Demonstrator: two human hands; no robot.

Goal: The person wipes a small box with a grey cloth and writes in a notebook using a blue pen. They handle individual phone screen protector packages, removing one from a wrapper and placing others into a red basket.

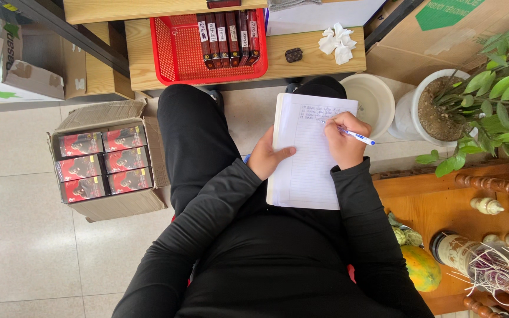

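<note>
A lined white notebook (304, 159) rests on my lap, with a few handwritten lines at its top. My left hand (268, 158) grips its left edge, thumb lying over the page. My right hand (344, 138) holds a blue and white pen (358, 137) with its tip on the paper near the written lines. Both arms are in black sleeves, and my legs are in black trousers.
An open cardboard box (148, 203) of red packages sits on the floor to my left. Ahead, a wooden shelf (307, 62) bears a red basket (175, 56) of dark boxes and a crumpled tissue (337, 43). A white bucket (372, 100) and potted plant (490, 100) stand right.
</note>
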